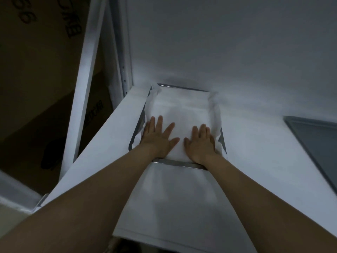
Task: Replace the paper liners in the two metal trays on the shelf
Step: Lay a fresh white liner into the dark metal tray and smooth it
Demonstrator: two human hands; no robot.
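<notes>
A metal tray (177, 163) sits on the white shelf, lined with a white paper sheet (182, 108) whose edges curl up at the tray's walls. My left hand (158, 137) lies flat with spread fingers on the paper at the tray's near left. My right hand (200, 141) presses flat on the paper at the near right. A second metal tray (313, 136) lies at the right edge of view, grey and bare inside.
The white shelf (255, 143) runs right and toward me; a white sheet (173, 198) lies in front of the tray. A white upright post (87, 70) stands at left with cardboard boxes (36, 52) behind it. The back wall (218, 42) rises close behind the tray.
</notes>
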